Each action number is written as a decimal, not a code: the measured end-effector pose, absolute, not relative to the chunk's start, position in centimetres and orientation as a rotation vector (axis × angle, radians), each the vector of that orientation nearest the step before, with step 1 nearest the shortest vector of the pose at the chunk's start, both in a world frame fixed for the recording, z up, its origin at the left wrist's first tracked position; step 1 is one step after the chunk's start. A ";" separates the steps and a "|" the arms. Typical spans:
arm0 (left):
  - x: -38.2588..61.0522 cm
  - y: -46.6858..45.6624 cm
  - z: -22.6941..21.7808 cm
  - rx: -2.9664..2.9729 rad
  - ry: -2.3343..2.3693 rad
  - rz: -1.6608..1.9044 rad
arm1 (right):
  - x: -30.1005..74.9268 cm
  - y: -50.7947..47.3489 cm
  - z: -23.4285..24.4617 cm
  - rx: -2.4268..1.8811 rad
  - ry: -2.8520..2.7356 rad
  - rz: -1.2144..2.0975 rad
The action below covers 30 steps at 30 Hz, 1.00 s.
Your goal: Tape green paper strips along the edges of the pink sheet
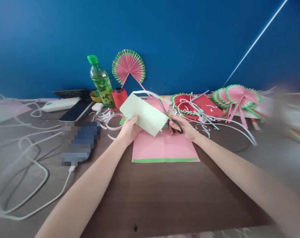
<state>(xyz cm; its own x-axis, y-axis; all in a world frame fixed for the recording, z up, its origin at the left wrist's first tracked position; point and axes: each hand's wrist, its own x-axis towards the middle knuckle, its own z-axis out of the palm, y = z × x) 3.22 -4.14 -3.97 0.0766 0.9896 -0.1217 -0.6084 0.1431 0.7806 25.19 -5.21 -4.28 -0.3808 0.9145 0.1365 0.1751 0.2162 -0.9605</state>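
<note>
My left hand [129, 131] grips the lower edge of a pale green sheet of paper [143, 113], held tilted above the table. My right hand [184, 128] is closed in the black handles of a pair of scissors [167, 114], whose blades meet the right edge of the sheet. A thin curled strip of paper [146, 93] arcs off the sheet's top edge. Under both hands a pink sheet with a green bottom border [164, 148] lies flat on the brown table [150, 198].
A green-capped bottle [101, 82], a red thread spool [119, 97] and a pink pleated fan [128, 67] stand by the blue wall. More paper fans [235, 96] and loose white strips lie to the right. A phone [76, 142], a power bank [59, 104] and white cables [23, 178] lie left.
</note>
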 end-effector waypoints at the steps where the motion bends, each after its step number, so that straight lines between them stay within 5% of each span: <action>1: 3.1 -4.1 -3.9 0.642 0.760 1.328 | 25.1 -5.2 -4.2 -1.026 -1.716 1.237; 19: 2.8 -4.1 -4.0 0.914 0.868 1.073 | 25.4 -4.7 -4.1 -0.842 -1.546 1.228; 30: 3.0 -4.9 -3.6 1.248 1.084 0.757 | 25.0 -5.0 -2.4 -0.618 -1.091 1.760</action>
